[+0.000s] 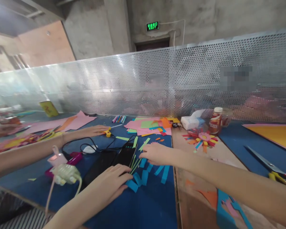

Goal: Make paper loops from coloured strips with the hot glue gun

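In the head view my left hand (114, 181) lies low at the centre, its fingers apart and its fingertips at the blue paper strips (132, 185). My right hand (154, 153) reaches in from the right with bent fingers, closed at the upper end of several thin green paper strips (135, 165). Those strips slant down towards my left fingertips. Blue pieces lie scattered on the blue table below my right hand. A black phone (126, 155) with a lit screen rests just behind my left hand. Wider light green strips (145, 144) lie beyond my right fingers.
Another person's arm (76, 135) stretches in from the left, its hand at a yellow-handled tool (107, 132). A power strip with plugs (65, 173) and cables lies left. A paper flower (203, 137), tissue pack (192, 123), bottle (215, 121) and scissors (268, 163) are right. A perforated metal screen (124, 86) stands behind.
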Motion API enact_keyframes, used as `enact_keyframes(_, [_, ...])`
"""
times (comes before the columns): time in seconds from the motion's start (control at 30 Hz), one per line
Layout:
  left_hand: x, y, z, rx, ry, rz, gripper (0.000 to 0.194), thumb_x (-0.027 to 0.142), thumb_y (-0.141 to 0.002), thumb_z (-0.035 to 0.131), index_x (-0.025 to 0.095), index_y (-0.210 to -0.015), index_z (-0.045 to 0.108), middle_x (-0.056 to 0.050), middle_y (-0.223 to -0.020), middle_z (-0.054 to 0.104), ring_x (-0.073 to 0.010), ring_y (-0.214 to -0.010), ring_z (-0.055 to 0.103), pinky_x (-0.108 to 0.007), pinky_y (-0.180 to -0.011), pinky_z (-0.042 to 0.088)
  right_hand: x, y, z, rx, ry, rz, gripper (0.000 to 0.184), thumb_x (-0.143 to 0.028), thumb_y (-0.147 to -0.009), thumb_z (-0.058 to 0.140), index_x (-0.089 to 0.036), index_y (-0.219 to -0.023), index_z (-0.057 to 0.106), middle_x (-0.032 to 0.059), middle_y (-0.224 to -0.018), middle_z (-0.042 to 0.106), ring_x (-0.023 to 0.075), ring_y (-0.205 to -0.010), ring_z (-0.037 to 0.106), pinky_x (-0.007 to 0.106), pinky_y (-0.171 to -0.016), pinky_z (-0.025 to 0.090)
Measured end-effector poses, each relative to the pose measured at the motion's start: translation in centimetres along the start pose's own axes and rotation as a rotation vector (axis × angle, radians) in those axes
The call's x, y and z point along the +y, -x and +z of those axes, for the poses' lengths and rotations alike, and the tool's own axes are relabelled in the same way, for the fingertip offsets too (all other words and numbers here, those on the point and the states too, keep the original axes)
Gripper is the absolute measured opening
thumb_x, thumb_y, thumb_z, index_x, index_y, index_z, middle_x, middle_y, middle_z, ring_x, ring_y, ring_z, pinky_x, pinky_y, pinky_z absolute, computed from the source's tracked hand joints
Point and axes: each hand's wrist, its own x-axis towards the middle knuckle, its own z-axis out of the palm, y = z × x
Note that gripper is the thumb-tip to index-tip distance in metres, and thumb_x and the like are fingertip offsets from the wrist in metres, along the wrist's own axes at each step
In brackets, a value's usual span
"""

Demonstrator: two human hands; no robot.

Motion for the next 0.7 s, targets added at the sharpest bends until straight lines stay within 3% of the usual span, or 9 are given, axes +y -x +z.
enact_keyframes(0.1, [-0.1,-0.1,-0.2,-0.025,-0.004,0.009,0.033,0.012,-0.082,0.042,0.028,-0.107,0.055,-0.002,-0.111,0.057,-0.0196,-0.101,0.053,-0.034,-0.088,0.042,0.3,-0.5,0.6,0.008,0.086,-0.04,0.01,-0.018,-0.084,0.052,-0.012,-0.089,0.056,0.0035,-0.091,0.056,0.0156,-0.085,0.055,0.033,-0.072,0.047])
enact_keyframes(0.3, [-0.5,0.6,0.0,-0.016,0.047,-0.029,0.033,0.016,-0.083,0.043,0.026,-0.113,0.051,-0.003,-0.116,0.055,-0.0192,-0.105,0.05,-0.035,-0.093,0.038,1.4,1.7,-0.7,0.108,0.177,-0.064,0.011,-0.014,-0.085,0.048,-0.013,-0.093,0.055,0.0037,-0.092,0.055,0.0166,-0.088,0.052,0.032,-0.073,0.044])
enact_keyframes(0.47, [-0.7,0.1,0.4,-0.018,0.099,0.015,0.033,0.019,-0.081,0.047,0.025,-0.114,0.05,-0.004,-0.115,0.055,-0.0198,-0.104,0.05,-0.034,-0.091,0.039,-1.5,4.5,-1.6,0.142,0.206,-0.104,0.009,-0.011,-0.082,0.05,-0.016,-0.079,0.056,0.0025,-0.079,0.055,0.016,-0.076,0.05,0.028,-0.066,0.039])
enact_keyframes(0.7, [-0.3,-0.7,0.7,-0.018,0.096,0.019,0.029,0.017,-0.078,0.054,0.022,-0.107,0.052,-0.006,-0.111,0.056,-0.0214,-0.1,0.051,-0.035,-0.086,0.041,-5.0,4.7,0.2,0.157,0.232,-0.066,0.011,-0.01,-0.08,0.049,-0.014,-0.071,0.055,0.0038,-0.069,0.054,0.0183,-0.067,0.049,0.029,-0.053,0.032])
